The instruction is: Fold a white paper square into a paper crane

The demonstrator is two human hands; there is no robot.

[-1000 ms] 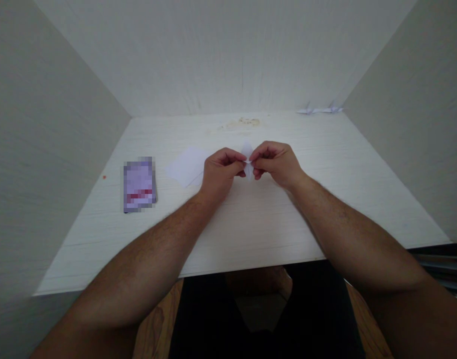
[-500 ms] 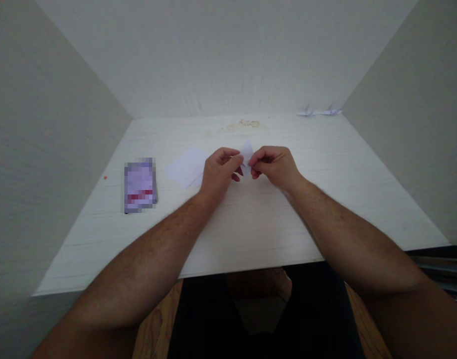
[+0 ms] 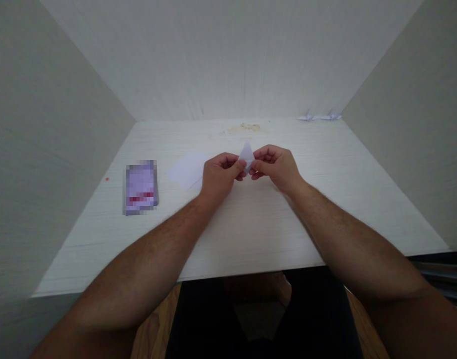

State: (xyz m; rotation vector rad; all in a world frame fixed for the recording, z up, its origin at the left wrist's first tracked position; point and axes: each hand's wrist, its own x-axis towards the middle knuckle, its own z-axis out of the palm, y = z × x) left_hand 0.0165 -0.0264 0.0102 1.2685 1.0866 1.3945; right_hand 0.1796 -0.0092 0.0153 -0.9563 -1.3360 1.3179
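Note:
A small piece of folded white paper (image 3: 246,152) is held up over the middle of the table, its pointed tip facing away from me. My left hand (image 3: 224,172) pinches its left side, thumb on the near face. On the other side, my right hand (image 3: 275,167) grips the lower right edge between thumb and fingers. The paper's lower part is partly covered by both thumbs. Flat sheets of white paper (image 3: 185,169) lie just left of my left hand, partly hidden by it.
A pixelated purple rectangular object (image 3: 140,187) lies on the white table (image 3: 250,234) at the left. Two folded paper figures (image 3: 309,117) stand against the back wall at the right. A brownish stain (image 3: 248,127) marks the table's back, and a small orange speck (image 3: 107,179) is at far left.
My right thumb has shifted in toward my left thumb, and the fingers now press the paper's lower part from both sides. More of the pointed upper face shows. The view has tilted slightly.

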